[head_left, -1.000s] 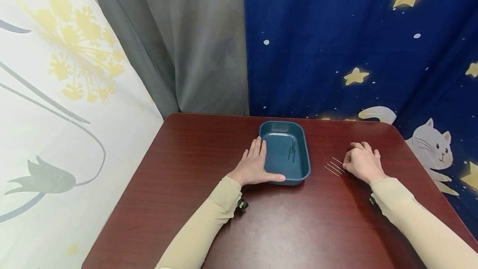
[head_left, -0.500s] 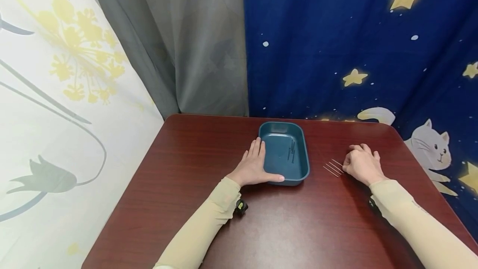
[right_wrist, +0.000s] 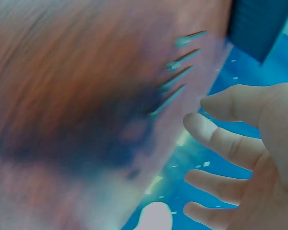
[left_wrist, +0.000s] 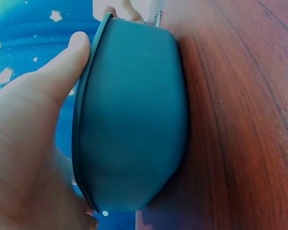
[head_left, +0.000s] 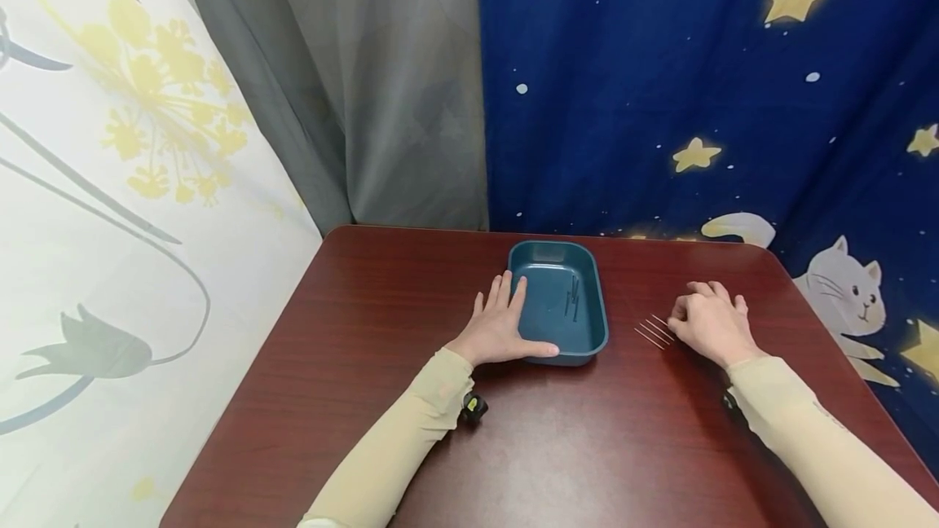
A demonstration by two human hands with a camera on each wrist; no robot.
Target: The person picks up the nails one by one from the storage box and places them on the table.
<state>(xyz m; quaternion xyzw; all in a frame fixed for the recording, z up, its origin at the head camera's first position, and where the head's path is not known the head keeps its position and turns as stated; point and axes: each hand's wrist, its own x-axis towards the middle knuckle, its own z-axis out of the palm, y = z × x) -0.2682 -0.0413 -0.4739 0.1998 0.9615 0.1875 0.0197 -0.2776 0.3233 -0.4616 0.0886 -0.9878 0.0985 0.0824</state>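
Observation:
My left hand (head_left: 495,328) rests along the left side of a dark teal tray (head_left: 603,308), its fingers straight and the thumb at the near rim. The left wrist view has the thumb against the rim above the tray's outer wall (left_wrist: 129,110). Several dark, thin nails (head_left: 575,300) lie inside the tray. To its right, several nails (head_left: 655,332) lie side by side on the table. Close beside them hovers my right hand (head_left: 710,323). In the right wrist view its thumb and index fingertip are slightly apart, with nothing between them, near the nails (right_wrist: 169,99).
The reddish-brown wooden table (head_left: 557,438) has rounded far corners. Behind it hang a grey curtain (head_left: 414,104) and a blue starry curtain (head_left: 601,104). A white patterned curtain (head_left: 88,267) borders the left side.
My right hand's fingertips have shifted slightly left, toward the loose nails. My left hand's fingers have spread a little; the tray and nails stay where they were.

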